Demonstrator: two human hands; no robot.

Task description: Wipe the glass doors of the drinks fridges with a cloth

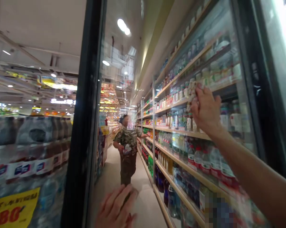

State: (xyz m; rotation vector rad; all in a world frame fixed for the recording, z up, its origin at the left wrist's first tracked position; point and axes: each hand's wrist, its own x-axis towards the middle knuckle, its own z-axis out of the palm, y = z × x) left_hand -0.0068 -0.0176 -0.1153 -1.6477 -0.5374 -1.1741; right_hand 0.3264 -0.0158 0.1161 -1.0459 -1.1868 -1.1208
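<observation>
My right hand [206, 109] reaches up from the right and is closed on a crumpled pale cloth [192, 90], which lies against the glass door [171, 41]. At the bottom edge my left hand [116, 205] shows in part. It is a little blurred, with its fingers stretched out and nothing visible in them. It is close to the lower glass; whether it touches cannot be told. Black frame bars [82, 110] border the pane on both sides. Shelves of bottles show through or in the glass.
Shrink-wrapped bottle packs [35, 152] are stacked at left, with a yellow price sign [14, 209] in front. Long shelves [181, 134] of drinks run into the distance. A person in a camouflage shirt [126, 139] stands in the aisle, one arm toward the shelves.
</observation>
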